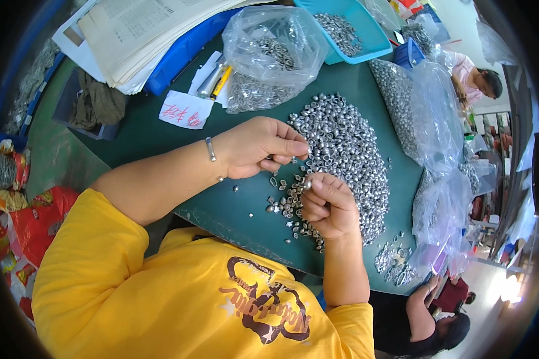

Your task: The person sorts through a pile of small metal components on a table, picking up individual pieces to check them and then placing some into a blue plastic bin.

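Observation:
A large heap of small shiny silver metal pieces (347,140), rounded like domes or beads, lies on the green tabletop. Over its near left edge my left hand (260,146) is closed in a pinch, thumb against forefinger; whatever is between the tips is too small to make out. Below it, my right hand (332,206) pinches one rounded silver metal piece (307,185) between thumb and forefinger, its other fingers curled in. The two hands are apart, their fingertips facing each other. A few loose pieces are scattered beside the heap, under both hands.
A clear plastic bag (275,66) of metal rings and a turquoise basin (365,54) of pieces stand behind. A yellow cutter (221,81) lies by a paper note (185,110). Filled bags (398,102) line the right side. Flat parts (395,263) lie lower right. Other people sit beyond.

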